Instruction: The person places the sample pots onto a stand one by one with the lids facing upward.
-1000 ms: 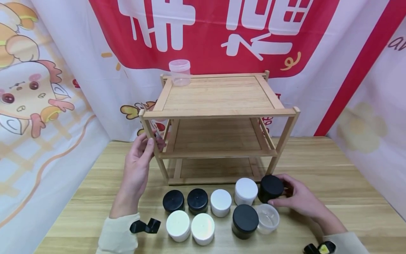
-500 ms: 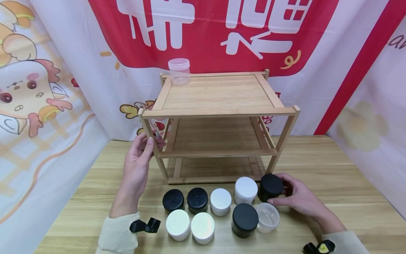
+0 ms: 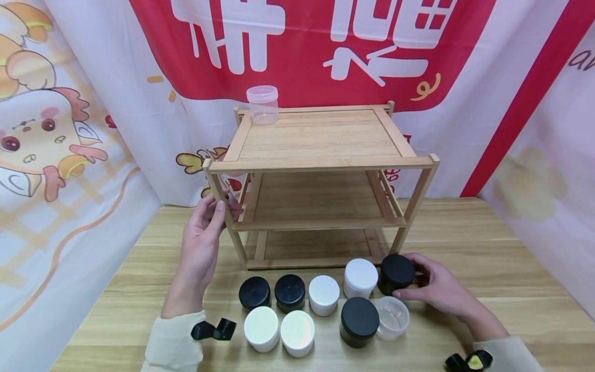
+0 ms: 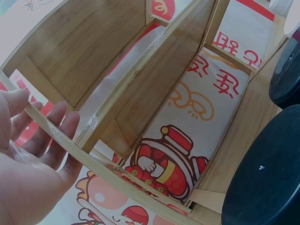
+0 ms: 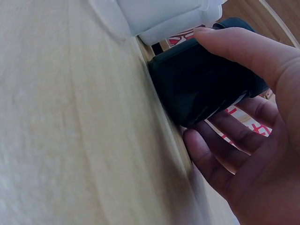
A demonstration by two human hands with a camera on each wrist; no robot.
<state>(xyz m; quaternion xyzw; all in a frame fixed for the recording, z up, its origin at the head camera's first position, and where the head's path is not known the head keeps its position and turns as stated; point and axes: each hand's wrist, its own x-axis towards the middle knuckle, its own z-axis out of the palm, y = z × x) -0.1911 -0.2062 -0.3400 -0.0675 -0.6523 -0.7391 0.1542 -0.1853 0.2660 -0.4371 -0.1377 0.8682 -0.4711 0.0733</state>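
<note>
A three-tier wooden shelf rack (image 3: 321, 139) stands on the table. My left hand (image 3: 201, 245) holds its front left post, with thumb and fingers around the post (image 4: 58, 136) in the left wrist view. At the rack's front right corner, my right hand (image 3: 441, 289) grips a black lidded jar (image 3: 397, 274) between thumb and fingers. This jar (image 5: 201, 77) rests on the tabletop in the right wrist view. Beside it are a white jar (image 3: 360, 278), a larger black jar (image 3: 359, 321) and a clear jar (image 3: 392, 318).
Another clear jar (image 3: 263, 106) sits on the top tier's back left corner. Along the front left of the table (image 3: 488, 258) stand two black-lidded jars (image 3: 254, 292) and several white-lidded jars (image 3: 297, 332). A printed cloth (image 3: 297, 51) hangs behind the rack.
</note>
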